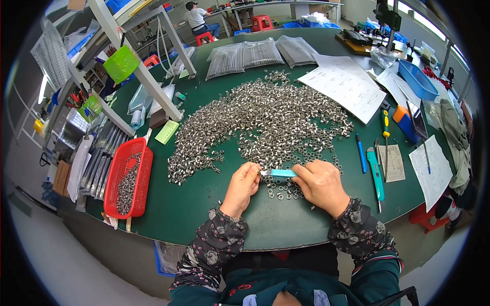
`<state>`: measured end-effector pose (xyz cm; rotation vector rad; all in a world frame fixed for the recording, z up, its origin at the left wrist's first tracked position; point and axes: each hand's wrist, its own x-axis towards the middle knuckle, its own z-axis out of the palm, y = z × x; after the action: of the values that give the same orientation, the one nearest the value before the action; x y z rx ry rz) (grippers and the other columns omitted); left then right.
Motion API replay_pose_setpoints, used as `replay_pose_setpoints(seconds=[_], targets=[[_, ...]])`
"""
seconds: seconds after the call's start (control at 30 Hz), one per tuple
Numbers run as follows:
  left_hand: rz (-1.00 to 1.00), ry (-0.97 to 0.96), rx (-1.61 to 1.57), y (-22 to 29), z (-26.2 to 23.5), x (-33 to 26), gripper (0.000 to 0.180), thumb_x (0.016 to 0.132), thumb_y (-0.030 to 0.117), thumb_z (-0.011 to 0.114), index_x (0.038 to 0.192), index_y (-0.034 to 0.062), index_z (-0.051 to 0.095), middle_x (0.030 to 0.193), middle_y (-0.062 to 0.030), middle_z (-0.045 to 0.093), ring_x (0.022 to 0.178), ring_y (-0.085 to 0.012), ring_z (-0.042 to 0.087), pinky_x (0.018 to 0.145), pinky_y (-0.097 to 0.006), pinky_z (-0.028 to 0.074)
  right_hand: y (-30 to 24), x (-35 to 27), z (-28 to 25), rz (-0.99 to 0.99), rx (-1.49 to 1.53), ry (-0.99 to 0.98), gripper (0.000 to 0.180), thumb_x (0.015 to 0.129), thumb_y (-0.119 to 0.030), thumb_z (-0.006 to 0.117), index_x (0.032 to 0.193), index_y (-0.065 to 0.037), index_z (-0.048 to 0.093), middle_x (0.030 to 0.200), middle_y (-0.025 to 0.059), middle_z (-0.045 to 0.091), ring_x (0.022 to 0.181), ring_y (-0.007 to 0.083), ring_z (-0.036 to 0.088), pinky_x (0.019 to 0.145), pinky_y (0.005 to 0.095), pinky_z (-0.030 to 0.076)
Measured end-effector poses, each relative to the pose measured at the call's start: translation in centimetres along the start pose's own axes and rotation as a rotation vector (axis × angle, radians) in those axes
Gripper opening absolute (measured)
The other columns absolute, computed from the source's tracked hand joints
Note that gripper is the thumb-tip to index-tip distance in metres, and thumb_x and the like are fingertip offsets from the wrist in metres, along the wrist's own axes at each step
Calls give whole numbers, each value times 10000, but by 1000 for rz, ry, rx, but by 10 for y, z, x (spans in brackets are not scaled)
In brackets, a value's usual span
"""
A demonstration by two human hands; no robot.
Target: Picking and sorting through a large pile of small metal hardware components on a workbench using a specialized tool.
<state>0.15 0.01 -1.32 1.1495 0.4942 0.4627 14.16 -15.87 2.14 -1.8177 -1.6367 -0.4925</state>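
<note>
Above the near part of the green table, my right hand [324, 186] is wrapped round a turquoise-handled knife [282, 173], its metal tip pointing left. Fingertips of my left hand [241, 186] pinch together at that tip, on what looks like one small metal ring [261, 173]; most of it is hidden by the fingers. Just beyond both hands spreads a wide heap of small shiny metal rings [265, 120]. Several loose rings [282, 192] lie on the table between and below my hands.
A red basket [143, 176] with more rings stands at the left table edge. To the right lie a blue pen [361, 153], a turquoise cutter [375, 176], a yellow-handled screwdriver [386, 125] and papers [352, 86]. Bagged rods [244, 55] lie at the back; a person [196, 19] sits beyond.
</note>
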Motion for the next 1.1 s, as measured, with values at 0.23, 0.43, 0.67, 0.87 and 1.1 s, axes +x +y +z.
replay_pose_setpoints(seconds=[0.23,0.43,0.67,0.87,1.1], targets=[[-26,-49,40,2,-2,0,211,936,251,456,859,66,521,677,18,447,486,-15,293,409,-153,234,3,1,-3,-27,-22,-18,159,701,-145,663,830,-90,588,620,35,466,585,210,492,533,343,380],[-86,-78,42,10,0,0,230,940,247,447,814,66,510,670,26,442,481,-5,293,400,-147,229,9,9,-9,-111,-71,-17,173,702,-159,661,845,-96,587,636,27,469,604,201,480,535,331,358],[-114,-199,-107,11,-4,-3,229,933,272,457,846,64,493,683,-1,475,490,-27,341,382,-152,250,11,12,-11,2,148,102,163,708,-129,654,849,-73,594,640,57,516,579,233,499,527,345,383],[-6,-130,-144,9,-2,0,140,926,204,472,945,72,515,786,-53,569,529,-49,437,371,-151,312,6,2,1,96,190,30,126,745,-158,631,830,-78,582,634,71,532,605,243,548,528,357,421],[13,-112,-225,5,-5,3,151,923,156,473,1017,48,521,809,-56,574,561,-47,440,381,-145,316,6,1,3,116,166,14,122,748,-169,631,820,-85,581,617,70,541,589,246,556,518,365,425]])
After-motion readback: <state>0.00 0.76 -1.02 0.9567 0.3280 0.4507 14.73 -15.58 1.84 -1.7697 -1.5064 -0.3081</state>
